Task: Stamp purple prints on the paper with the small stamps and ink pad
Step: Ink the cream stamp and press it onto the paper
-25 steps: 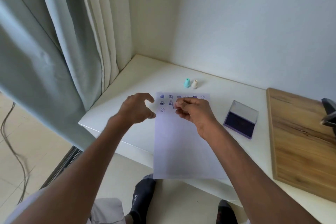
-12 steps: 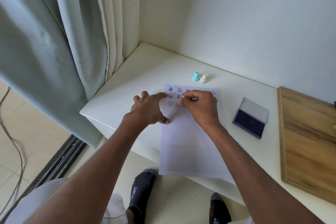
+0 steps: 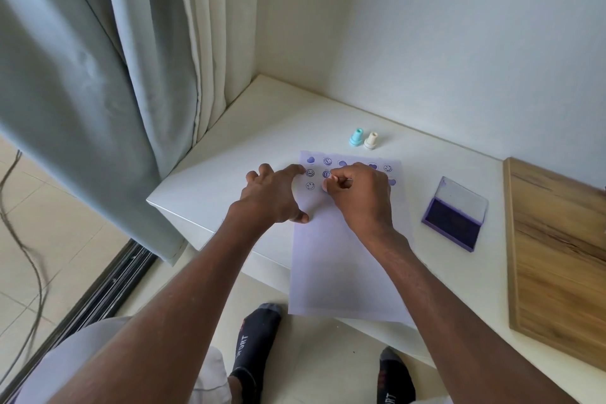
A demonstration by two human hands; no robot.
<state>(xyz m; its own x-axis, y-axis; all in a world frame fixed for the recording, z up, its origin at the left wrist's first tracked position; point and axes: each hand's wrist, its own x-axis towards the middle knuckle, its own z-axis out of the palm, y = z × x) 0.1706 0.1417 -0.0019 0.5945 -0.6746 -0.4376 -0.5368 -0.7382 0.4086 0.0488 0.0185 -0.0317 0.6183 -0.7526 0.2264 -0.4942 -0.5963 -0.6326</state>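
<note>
The right hand (image 3: 357,195) pinches a small pink stamp (image 3: 328,185) upright against the paper (image 3: 341,259), directly under its fingertips in the third row of prints, while the spread left hand (image 3: 272,195) pins the sheet's left edge.

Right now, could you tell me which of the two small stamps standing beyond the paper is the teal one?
The left one, the teal stamp; the cream stamp stands just right of it.

Both hands reach forward close together, left hand (image 3: 273,195) spread flat, right hand (image 3: 355,195) pinched, fingertips down.
</note>
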